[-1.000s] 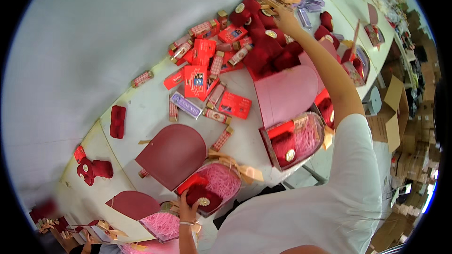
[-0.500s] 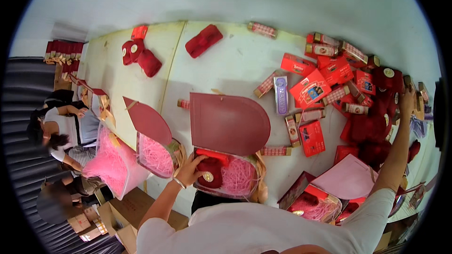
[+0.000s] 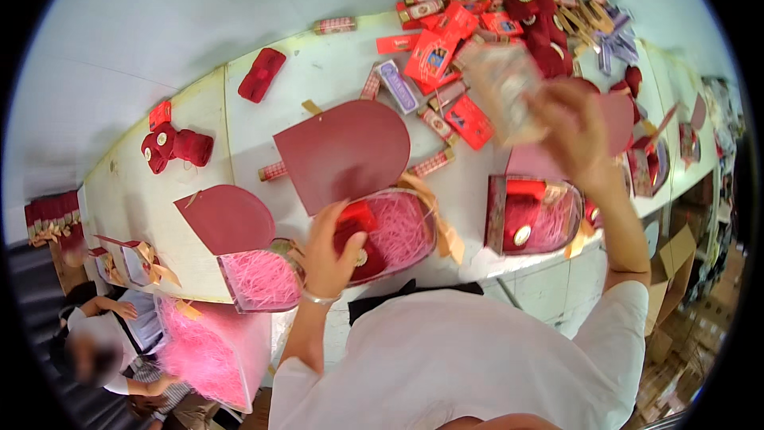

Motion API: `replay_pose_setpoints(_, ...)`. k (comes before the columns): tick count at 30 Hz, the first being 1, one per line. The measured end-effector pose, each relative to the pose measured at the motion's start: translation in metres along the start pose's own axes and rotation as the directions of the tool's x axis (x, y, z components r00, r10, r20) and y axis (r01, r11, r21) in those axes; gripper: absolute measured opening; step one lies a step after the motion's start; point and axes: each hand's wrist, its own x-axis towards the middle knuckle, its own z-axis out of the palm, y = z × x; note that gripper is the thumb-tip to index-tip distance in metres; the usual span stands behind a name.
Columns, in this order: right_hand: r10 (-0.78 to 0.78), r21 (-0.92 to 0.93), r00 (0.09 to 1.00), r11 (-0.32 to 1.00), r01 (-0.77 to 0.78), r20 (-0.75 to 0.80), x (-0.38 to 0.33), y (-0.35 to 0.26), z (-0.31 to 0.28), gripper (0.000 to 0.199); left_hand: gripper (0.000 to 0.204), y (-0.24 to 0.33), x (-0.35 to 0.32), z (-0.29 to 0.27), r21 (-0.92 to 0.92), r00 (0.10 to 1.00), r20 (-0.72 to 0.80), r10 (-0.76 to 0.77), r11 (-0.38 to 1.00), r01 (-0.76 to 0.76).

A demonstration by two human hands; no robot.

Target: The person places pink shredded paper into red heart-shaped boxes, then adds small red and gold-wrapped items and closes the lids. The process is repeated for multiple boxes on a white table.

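A long white tabletop point(image 3: 239, 135) runs from lower left to upper right. At its far right end lies a heap of small red cartons point(image 3: 434, 52), striped narrow boxes point(image 3: 334, 25), dark red plush bears point(image 3: 541, 20) and purple packets point(image 3: 613, 48). A lone red pouch point(image 3: 261, 74) and another plush bear point(image 3: 171, 147) sit well apart toward the left, with bare surface between them.

At the near edge stand three gift boxes with dark red arched lids raised: a left box point(image 3: 259, 275) holding only pink shredded paper, a middle box point(image 3: 394, 231), and a right box point(image 3: 533, 215) already filled with red items.

The left hand point(image 3: 326, 251) reaches into the middle box, its fingers curled around a dark red item point(image 3: 358, 239) resting on the pink shred. The right hand point(image 3: 577, 131) is lifted above the tabletop, arm extended, fingers pinching a pale clear-wrapped packet point(image 3: 501, 91), blurred by motion, over the gap between the heap and the right box.
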Motion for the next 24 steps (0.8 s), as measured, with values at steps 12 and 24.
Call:
replay_pose_setpoints(12, 0.536, 0.858, 0.742, 0.061, -0.510, 0.403, -0.068, -0.211, 0.084, 0.055, 0.037, 0.016, -0.022, -0.008, -0.932, 0.979, 0.177, -0.104, 0.301, 0.201)
replay_pose_setpoints(24, 0.515, 0.495, 0.649, 0.421, -0.760, 0.559, -0.092, -0.200, 0.118, 0.024, 0.044, -0.049, -0.028, 0.046, -0.096, 0.959, 0.039, 0.281, 0.956, -0.276)
